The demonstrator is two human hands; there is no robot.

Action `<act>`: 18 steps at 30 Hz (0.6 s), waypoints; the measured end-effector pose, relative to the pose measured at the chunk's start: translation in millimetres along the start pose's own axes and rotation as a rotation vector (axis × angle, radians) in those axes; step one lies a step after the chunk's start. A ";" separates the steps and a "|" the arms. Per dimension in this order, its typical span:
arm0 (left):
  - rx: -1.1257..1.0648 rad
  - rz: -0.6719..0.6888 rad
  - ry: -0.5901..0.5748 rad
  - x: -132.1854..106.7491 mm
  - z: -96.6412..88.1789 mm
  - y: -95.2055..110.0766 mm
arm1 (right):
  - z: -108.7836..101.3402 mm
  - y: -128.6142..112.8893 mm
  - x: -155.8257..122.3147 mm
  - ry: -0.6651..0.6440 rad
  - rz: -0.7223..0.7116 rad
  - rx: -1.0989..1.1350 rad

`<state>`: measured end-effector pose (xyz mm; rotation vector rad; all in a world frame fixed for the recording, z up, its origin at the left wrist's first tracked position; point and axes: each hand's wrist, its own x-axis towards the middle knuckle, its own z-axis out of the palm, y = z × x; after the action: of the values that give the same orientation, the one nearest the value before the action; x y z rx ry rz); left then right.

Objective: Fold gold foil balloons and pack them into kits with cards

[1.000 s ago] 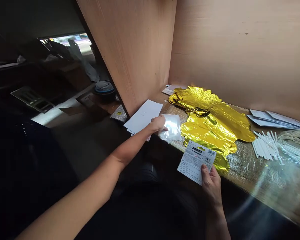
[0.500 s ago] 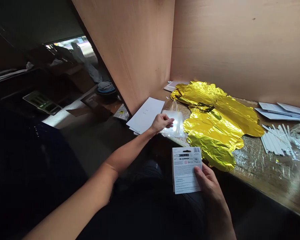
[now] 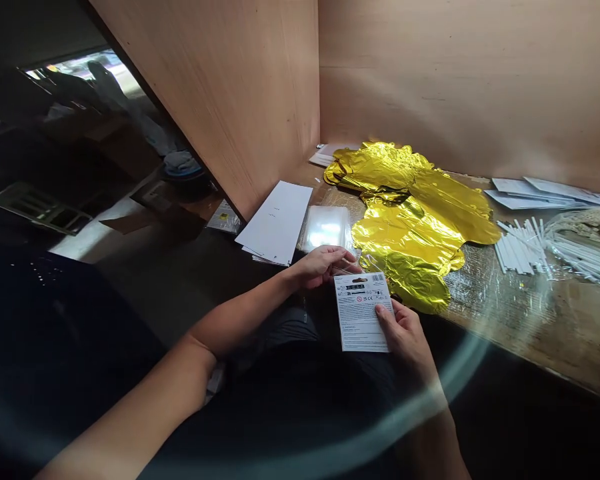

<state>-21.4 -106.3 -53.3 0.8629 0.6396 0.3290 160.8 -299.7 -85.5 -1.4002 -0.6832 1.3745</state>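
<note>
Table, gold foil beyond white card

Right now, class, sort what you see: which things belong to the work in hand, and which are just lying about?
Seemingly part of the work:
printed card, in the right hand
clear plastic, in the left hand
plastic pile, near the left hand

Apparently just lying about:
gold foil
white sticks
white paper

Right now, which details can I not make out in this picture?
Card, head view: front turned away; fine print too small.
Right hand, head view: some fingertips hidden behind card.
Left hand, head view: grip unclear; film too transparent.
Bag, head view: cut off by right edge.
</note>
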 end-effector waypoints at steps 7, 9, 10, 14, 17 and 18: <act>0.016 0.189 0.107 -5.3 31.9 -41.2 | 9.2 12.1 -1.5 0.263 -0.198 -0.135; 0.023 0.221 0.125 -5.4 41.6 -49.0 | 7.8 10.5 -3.5 0.280 -0.217 -0.090; 0.022 0.226 0.124 -4.4 45.4 -50.8 | 6.2 8.8 -4.7 0.271 -0.213 -0.063; -0.120 0.198 0.153 9.9 55.0 -48.4 | -1.1 5.1 -11.4 0.208 -0.174 0.063; -0.241 0.202 0.217 28.5 59.7 -45.9 | -1.6 17.5 -20.1 0.269 -0.230 0.178; -0.258 0.206 0.229 34.5 62.1 -46.8 | -0.4 25.1 -23.4 0.297 -0.237 0.201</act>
<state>45.6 -154.6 -73.5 0.6483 0.7030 0.6887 150.5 -329.2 -99.7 -1.2833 -0.4824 0.9951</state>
